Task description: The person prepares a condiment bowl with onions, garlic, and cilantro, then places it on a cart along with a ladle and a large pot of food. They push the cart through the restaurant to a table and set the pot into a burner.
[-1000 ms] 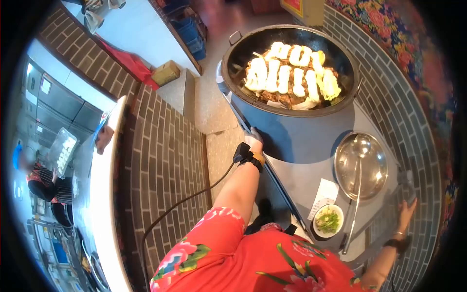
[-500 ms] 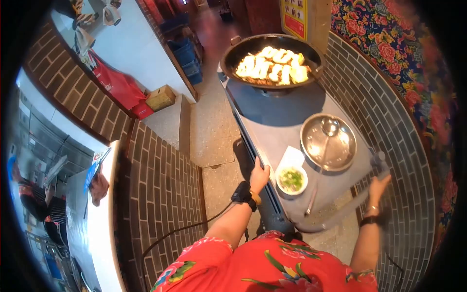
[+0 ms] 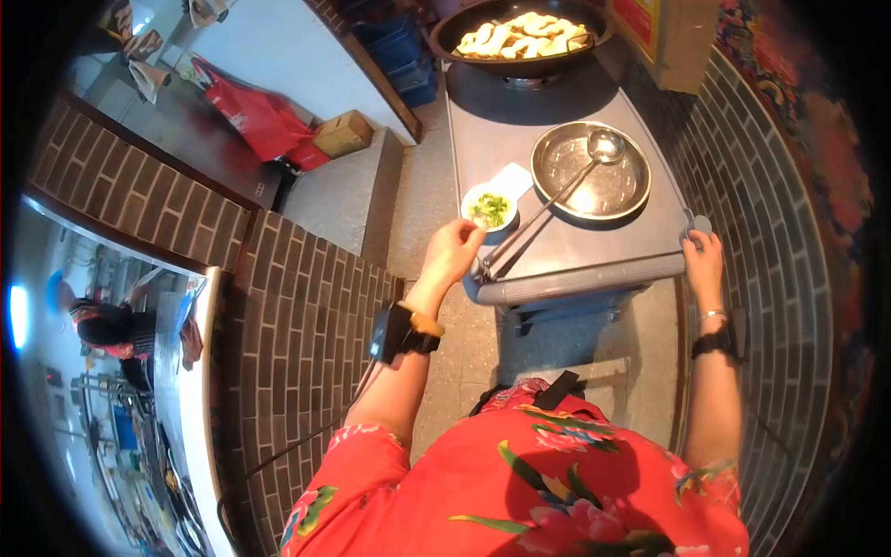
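Observation:
My right hand (image 3: 703, 258) is closed at the right end of the grey push handle (image 3: 585, 281) of a service cart (image 3: 520, 144). My left hand (image 3: 451, 251) is at the cart's near left corner, fingers curled together. It is beside a white bowl (image 3: 469, 212) of chopped green herbs; what its fingertips hold is hidden. Right of the bowl is a round metal pan (image 3: 640, 190). A long-handled ladle (image 3: 557, 197) rests in it, its handle reaching the cart's near left corner. A big black wok (image 3: 455, 54) of pale food pieces sits on the cart's far end.
Brick walls (image 3: 320, 306) (image 3: 780, 306) flank the passage on both sides. Blue crates (image 3: 408, 70) and a cardboard box (image 3: 343, 135) stand ahead on the left. Through an opening at far left, another person (image 3: 107, 325) stands in a kitchen.
My left hand has left the cart's left side edge and come back to its near corner. The cart now sits farther ahead of my body. My right hand stays at the handle's right end.

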`<state>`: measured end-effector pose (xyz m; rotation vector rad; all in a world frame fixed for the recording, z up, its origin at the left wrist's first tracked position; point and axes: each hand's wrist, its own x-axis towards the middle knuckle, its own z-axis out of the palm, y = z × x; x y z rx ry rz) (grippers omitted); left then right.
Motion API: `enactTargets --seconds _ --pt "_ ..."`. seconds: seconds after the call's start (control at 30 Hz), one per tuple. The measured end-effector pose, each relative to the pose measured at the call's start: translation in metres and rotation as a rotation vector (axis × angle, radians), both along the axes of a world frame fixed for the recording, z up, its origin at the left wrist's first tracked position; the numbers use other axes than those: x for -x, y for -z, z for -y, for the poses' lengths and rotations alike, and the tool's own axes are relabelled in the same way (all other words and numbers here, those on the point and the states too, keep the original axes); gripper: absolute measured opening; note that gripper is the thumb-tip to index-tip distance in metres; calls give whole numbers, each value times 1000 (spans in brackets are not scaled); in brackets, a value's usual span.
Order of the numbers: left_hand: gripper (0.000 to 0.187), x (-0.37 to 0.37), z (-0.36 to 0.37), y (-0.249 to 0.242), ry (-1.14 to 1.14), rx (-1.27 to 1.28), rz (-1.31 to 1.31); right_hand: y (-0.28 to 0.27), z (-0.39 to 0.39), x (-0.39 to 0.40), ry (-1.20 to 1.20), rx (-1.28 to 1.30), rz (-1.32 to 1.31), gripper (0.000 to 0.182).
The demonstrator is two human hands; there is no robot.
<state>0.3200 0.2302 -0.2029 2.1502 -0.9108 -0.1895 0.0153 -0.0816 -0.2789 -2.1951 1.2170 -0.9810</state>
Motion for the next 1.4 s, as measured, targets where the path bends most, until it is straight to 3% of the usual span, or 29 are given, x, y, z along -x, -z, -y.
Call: enactTargets --seconds 0.17,0.3,0.37,0.43,0.5,0.63,0.7,0.77,0.83,0.97,1.23,1.4 --pt "44 58 -22 -12 -34 -392 234 -13 -68 29 40 20 -23 44" --pt "42 74 -46 0 -96 -396 346 -18 -131 46 151 159 -26 39" --pt "39 57 -38 2 -73 -360 366 -30 -139 43 91 210 -138 34" --pt "33 52 -42 5 -71 -447 355 -11 -140 52 -49 213 -52 30" --pt "26 47 -43 2 -71 -418 351 -40 -163 50 -126 31 -50 29" --pt "24 40 -42 4 -61 -341 447 -50 -182 35 -20 2 -134 28" --pt "26 30 -28 3 -17 -173 301 -47 -173 23 69 53 -37 29" --pt "29 -19 -10 3 37 -164 271 -45 -170 -20 120 101 -5 27" --pt "33 -28 -19 19 47 -132 174 -36 -189 -18 137 19 -53 27" --pt "34 -45 -16 4 80 -141 56 -30 -194 -35 159 40 -39 26" --pt "34 -67 -21 17 55 -214 180 2 -224 -55 226 7 -25 25" --pt "33 -91 -11 35 124 4 246 25 -233 -66 287 57 27 25"
